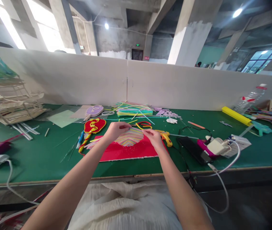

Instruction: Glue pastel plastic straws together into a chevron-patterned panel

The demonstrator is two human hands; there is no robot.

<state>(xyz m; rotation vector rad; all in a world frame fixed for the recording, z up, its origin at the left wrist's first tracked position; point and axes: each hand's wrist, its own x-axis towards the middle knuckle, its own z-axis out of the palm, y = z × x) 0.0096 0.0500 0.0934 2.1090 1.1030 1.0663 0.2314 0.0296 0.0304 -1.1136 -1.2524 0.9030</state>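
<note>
A striped pastel piece point(129, 138), made of narrow coloured strips in a chevron pattern, is held over a red board point(128, 155). My left hand point(117, 130) pinches its upper left edge with thumb and fingers. At its upper right edge, the fingers of my right hand point(153, 137) are closed on it. Just beyond my hands lie scissors with red and yellow handles point(144, 124). A yellow glue gun point(166, 138) rests right of my right hand. Left of the board is a red fan-shaped piece with yellow twisted trim point(95, 126).
Bundled coloured strips point(134, 110) lie at the back below a white partition point(90, 80). A phone point(195, 150), power adapter point(216, 146) and cables crowd the right. A yellow roll point(236, 116) and plastic bottle point(251, 97) stand farther right. A wooden-looking tiered rack point(13, 102) occupies the left.
</note>
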